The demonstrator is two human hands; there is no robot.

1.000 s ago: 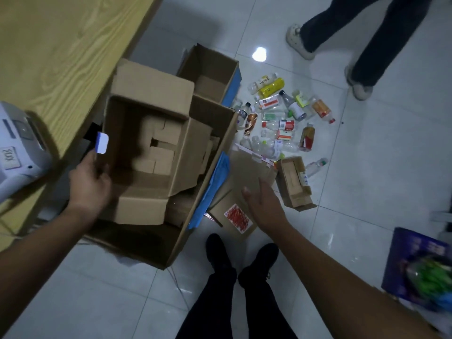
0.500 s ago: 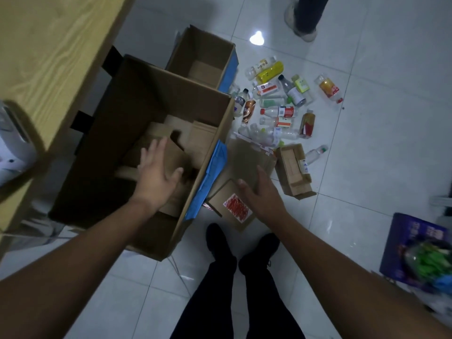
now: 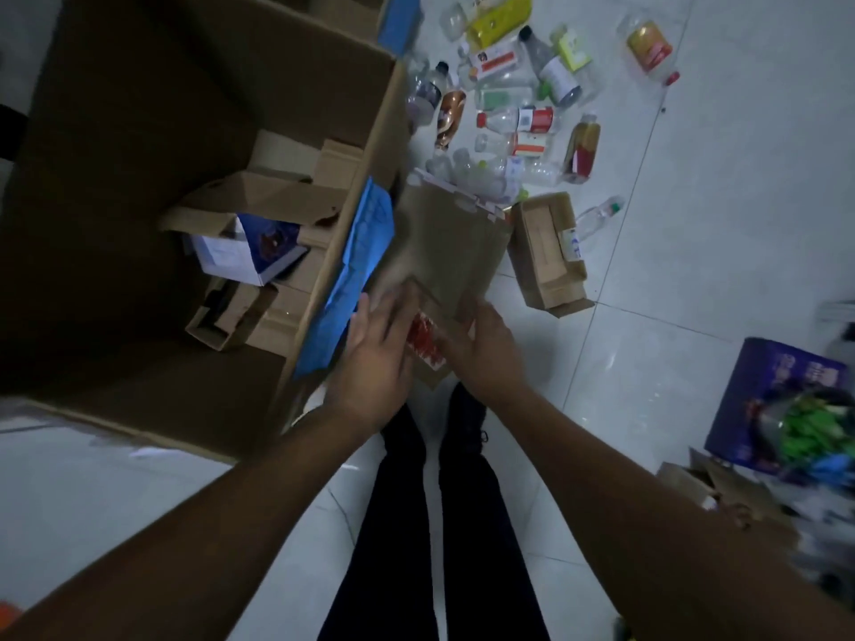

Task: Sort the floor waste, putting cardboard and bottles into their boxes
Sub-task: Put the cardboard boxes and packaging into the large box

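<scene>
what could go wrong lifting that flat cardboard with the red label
1. The left hand and right hand meet the flat cardboard only at its near end; lifted there, it may sag or slip.
2. Its far edge lies by the loose bottles, so swinging it could scatter them.
3. It might catch on the big box rim.

From your right hand (image 3: pixel 486 349), bare floor (image 3: pixel 717 233) lies wide open around 2 o'clock. The small carton (image 3: pixel 546 252) blocks 1 o'clock, and the bottles (image 3: pixel 513 118) crowd the floor at 12. The big box (image 3: pixel 377 131) walls off 9 to 11, its blue sheet (image 3: pixel 361 252) just beside your left hand (image 3: pixel 374 363). Cardboard scraps (image 3: pixel 277 196) fill its near-right corner. A purple container (image 3: pixel 777 390) sits just past 3, and your legs (image 3: pixel 416 525) close 6.
</scene>
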